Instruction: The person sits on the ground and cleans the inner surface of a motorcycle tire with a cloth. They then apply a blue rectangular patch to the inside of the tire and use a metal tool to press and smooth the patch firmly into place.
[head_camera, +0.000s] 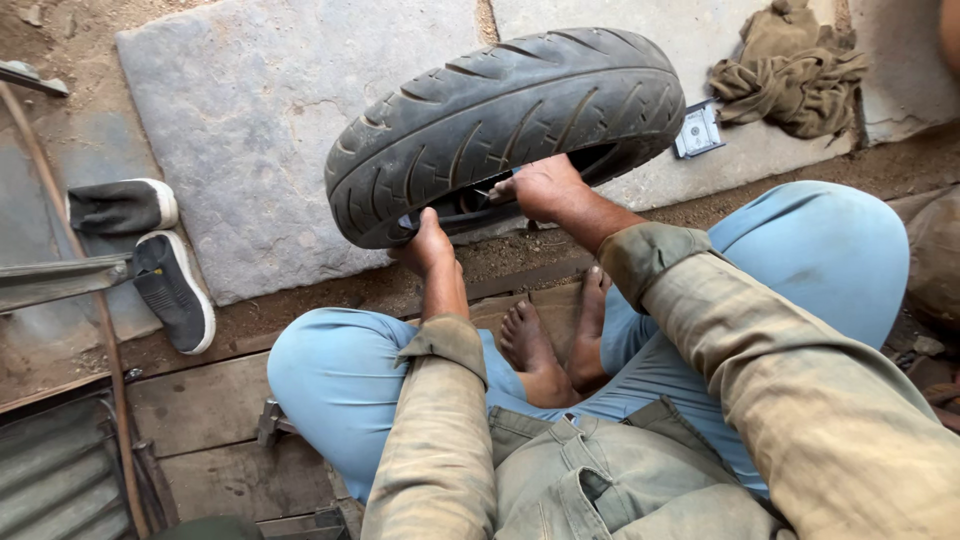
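Observation:
A worn black tyre (500, 110) with a grooved tread stands on its edge on a grey stone slab (250, 100) in front of me. My left hand (428, 243) grips the tyre's lower rim at the near left. My right hand (545, 187) reaches into the tyre's opening, fingers curled on the inner edge where a dark inner tube shows. I sit cross-legged in light blue trousers, bare feet (555, 335) tucked below the tyre. Both arms wear dusty olive sleeves.
A pair of dark shoes with white soles (160, 260) lies at the left. A crumpled brown rag (790, 70) and a small flat packet (698, 130) rest on the slab at the right. Metal bars (60, 280) and wooden planks (200, 400) are at the lower left.

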